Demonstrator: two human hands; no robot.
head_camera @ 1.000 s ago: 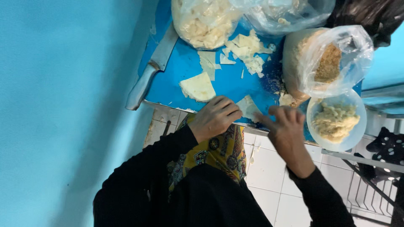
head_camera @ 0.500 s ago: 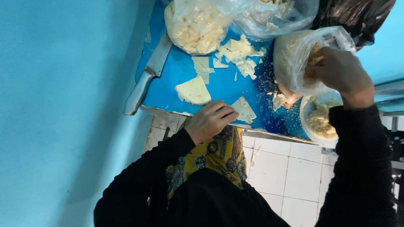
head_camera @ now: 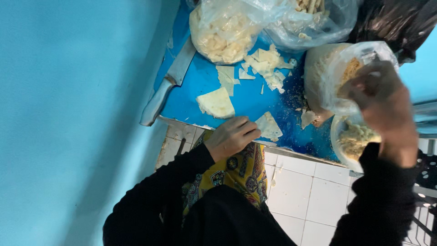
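My left hand (head_camera: 232, 136) rests on the near edge of the blue table (head_camera: 248, 98), fingers curled, fingertips on the corner of a pale triangular dough piece (head_camera: 269, 126). My right hand (head_camera: 380, 102) is raised and blurred at the mouth of a clear bag of crumbly yellowish filling (head_camera: 339, 75), fingers bunched; whether it holds anything is unclear. A larger folded dough sheet (head_camera: 216, 103) lies to the left of my left hand.
A big knife (head_camera: 166, 84) lies along the table's left edge by the blue wall. Dough scraps (head_camera: 264, 66) and two clear bags of pale pieces (head_camera: 223, 32) sit at the back. A round bowl of filling (head_camera: 353, 139) stands under my right arm. White floor tiles show below.
My right hand left the triangular dough piece and rose to the filling bag on the right. My left hand stayed on the piece at the table edge.
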